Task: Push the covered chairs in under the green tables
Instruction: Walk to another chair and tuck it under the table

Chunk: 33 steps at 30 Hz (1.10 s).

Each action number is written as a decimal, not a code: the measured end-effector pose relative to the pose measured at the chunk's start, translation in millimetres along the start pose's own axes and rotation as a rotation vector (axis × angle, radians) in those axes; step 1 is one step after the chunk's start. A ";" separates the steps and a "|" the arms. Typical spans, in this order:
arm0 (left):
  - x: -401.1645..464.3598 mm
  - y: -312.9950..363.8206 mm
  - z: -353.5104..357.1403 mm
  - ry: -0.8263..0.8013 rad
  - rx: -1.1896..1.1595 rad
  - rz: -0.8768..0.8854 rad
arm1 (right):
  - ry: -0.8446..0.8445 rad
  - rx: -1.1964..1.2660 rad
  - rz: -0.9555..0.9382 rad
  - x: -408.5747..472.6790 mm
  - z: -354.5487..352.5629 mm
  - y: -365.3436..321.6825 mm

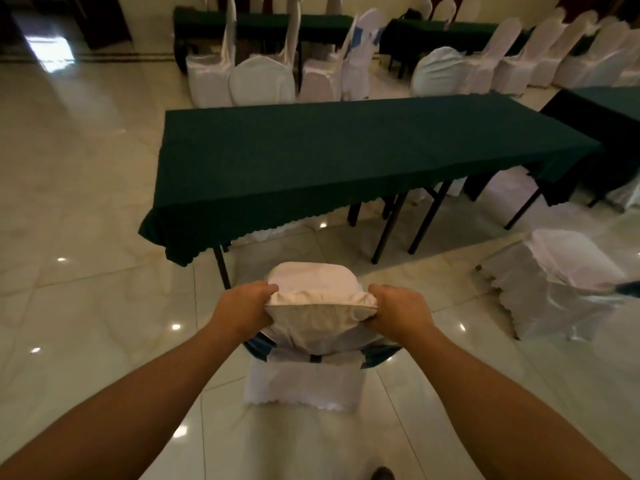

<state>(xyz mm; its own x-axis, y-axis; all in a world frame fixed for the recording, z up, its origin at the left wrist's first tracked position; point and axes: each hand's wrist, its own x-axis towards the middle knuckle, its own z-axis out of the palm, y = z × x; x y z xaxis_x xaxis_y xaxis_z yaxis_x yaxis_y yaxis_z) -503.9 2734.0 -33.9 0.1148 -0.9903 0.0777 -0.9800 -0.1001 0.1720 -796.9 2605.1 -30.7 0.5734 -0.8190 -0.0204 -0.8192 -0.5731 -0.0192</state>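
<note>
Here, a chair in a white fabric cover with a blue sash [320,327] stands on glossy pale floor tiles [86,209], just short of the long green-clothed desk [346,150]. The left hand [242,308] and right hand [398,311] each clamp a top corner of its backrest.

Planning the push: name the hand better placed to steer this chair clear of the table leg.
Left, probably: left hand grips the chair back on the side of the near table leg; right hand grips the far side.
</note>
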 end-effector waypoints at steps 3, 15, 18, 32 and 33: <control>17.4 19.1 5.2 0.024 -0.002 -0.019 | -0.003 -0.011 -0.062 21.1 -4.4 31.5; 83.2 95.7 14.3 0.069 0.040 -0.186 | -0.004 -0.033 -0.264 103.2 -19.3 130.1; 100.8 103.5 20.1 0.065 0.035 -0.212 | -0.051 -0.026 -0.291 123.8 -20.9 145.2; 242.3 44.2 26.0 0.127 -0.024 -0.242 | -0.038 -0.089 -0.321 291.8 -22.6 154.9; 247.9 42.3 23.7 0.128 -0.020 -0.238 | -0.045 -0.089 -0.320 298.1 -25.1 154.7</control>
<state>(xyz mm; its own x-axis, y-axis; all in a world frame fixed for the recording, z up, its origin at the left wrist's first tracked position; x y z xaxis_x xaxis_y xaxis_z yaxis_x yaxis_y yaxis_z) -520.7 2482.0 -30.7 0.3619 -0.9191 0.1556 -0.9198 -0.3250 0.2199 -752.8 2271.6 -14.7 0.7998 -0.5960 -0.0720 -0.5934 -0.8030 0.0553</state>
